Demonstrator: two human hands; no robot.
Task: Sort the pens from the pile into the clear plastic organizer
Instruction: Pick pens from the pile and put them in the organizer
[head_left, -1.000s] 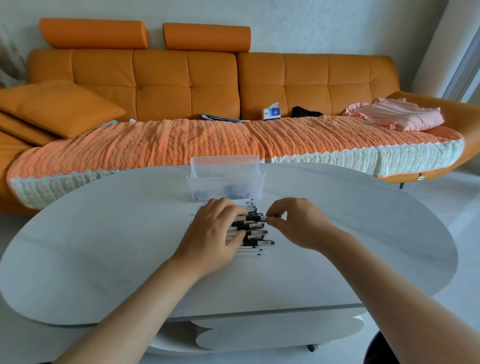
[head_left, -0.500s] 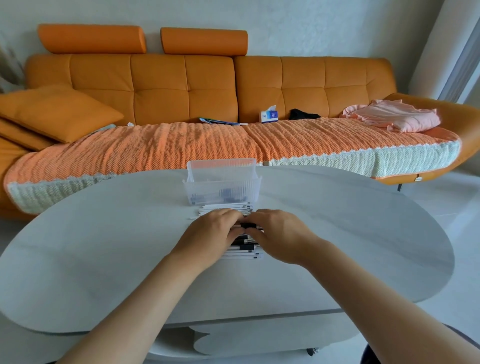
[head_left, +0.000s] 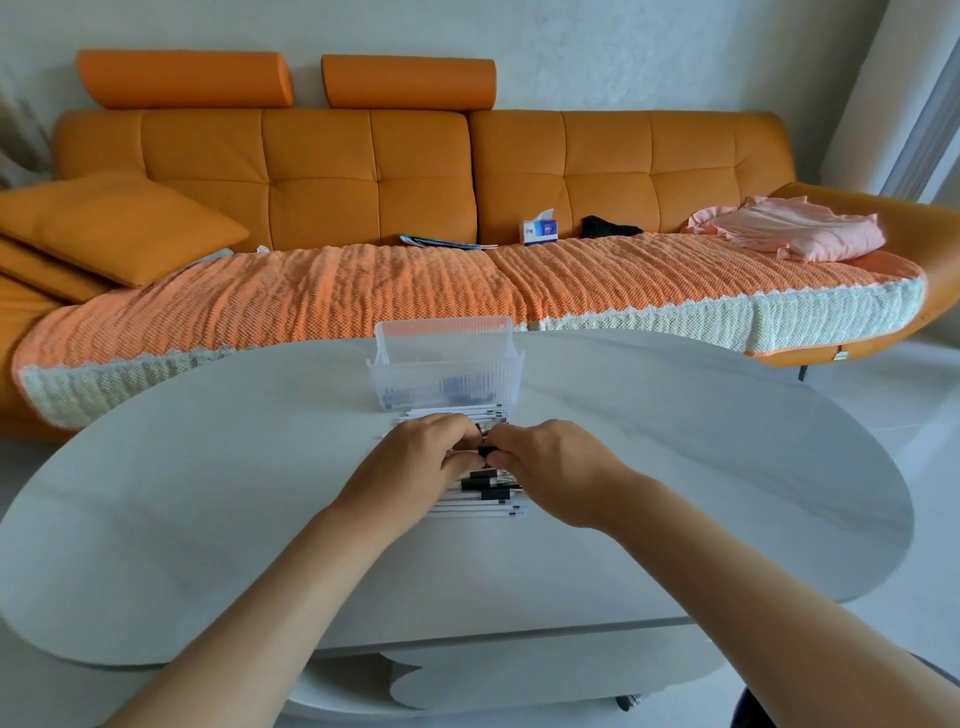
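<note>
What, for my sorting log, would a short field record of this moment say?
Table: white oval table, bearing everything below
Organizer: clear plastic organizer, some pens inside
Pile: pen pile, right in front of the organizer
Left hand: pinches black-capped pen atop pile
Right hand: pinches the same pen
Behind: orange sofa

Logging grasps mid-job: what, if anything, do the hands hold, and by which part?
The left hand and right hand seem to pinch one pen atop the pile, fingers meeting at its black cap; rest hidden.

L hand (head_left: 415, 470) & R hand (head_left: 553, 467) hide mid pen pile (head_left: 485, 500); organizer (head_left: 447, 371) contents blurred thru ribbed wall.
</note>
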